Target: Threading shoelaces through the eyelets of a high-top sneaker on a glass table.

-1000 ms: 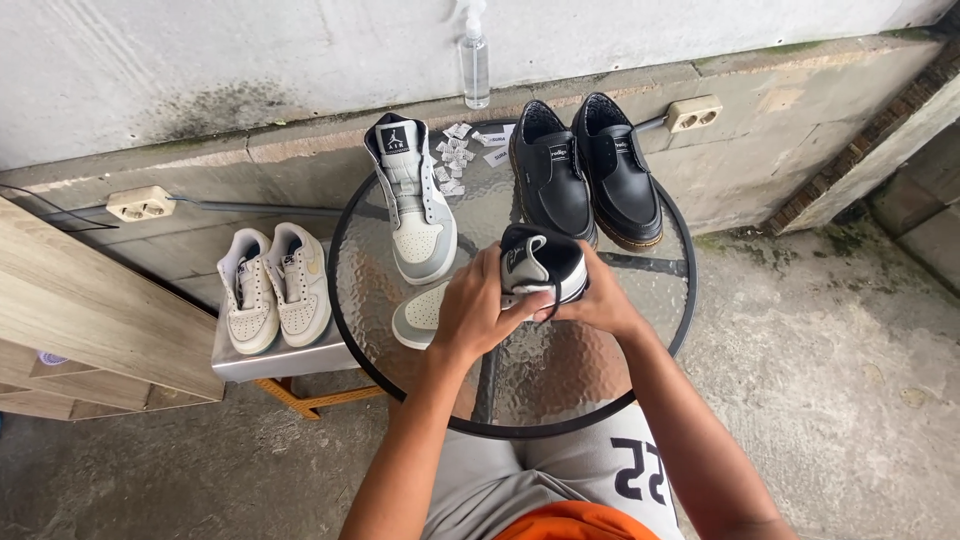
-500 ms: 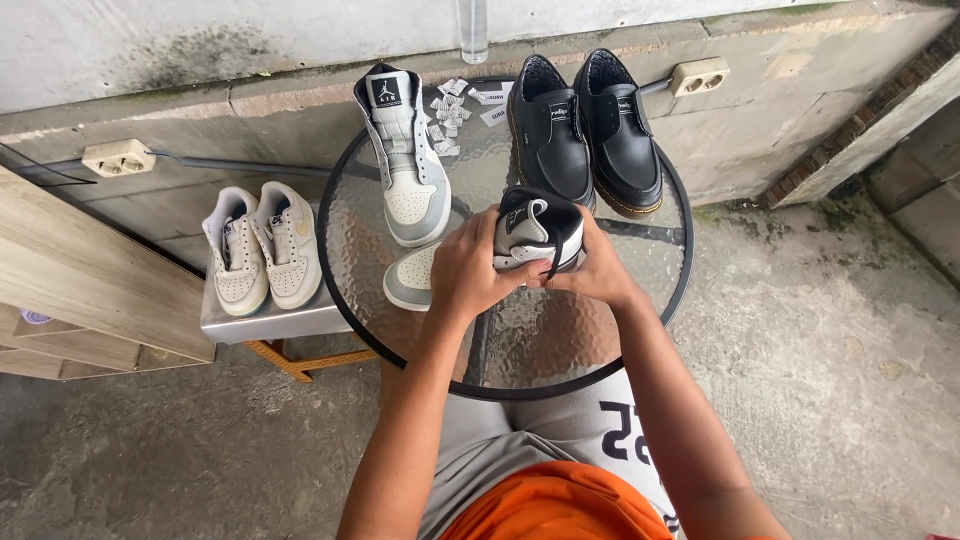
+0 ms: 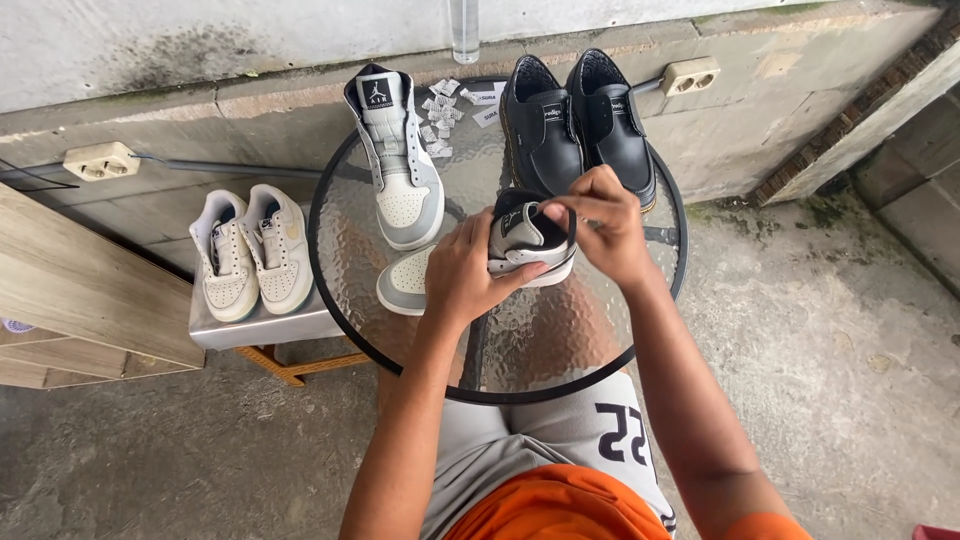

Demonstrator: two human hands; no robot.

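Over the round glass table (image 3: pixel 640 345), the left hand (image 3: pixel 462 268) wraps around the side of the grey and white shoe (image 3: pixel 480 260) while the right hand (image 3: pixel 600 225) pinches its black collar, and it looks light, firm-soled and soft on top.

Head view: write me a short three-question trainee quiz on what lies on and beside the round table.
1. True or false: both hands hold the grey-and-white sneaker.
2. Which pair stands at the glass table's far right? A) black leather shoes B) sandals
3. Fill in: the cream sneakers stand on a small ___ stand beside the table.
Key: 1 true, left hand and right hand; 2 A; 3 metal.
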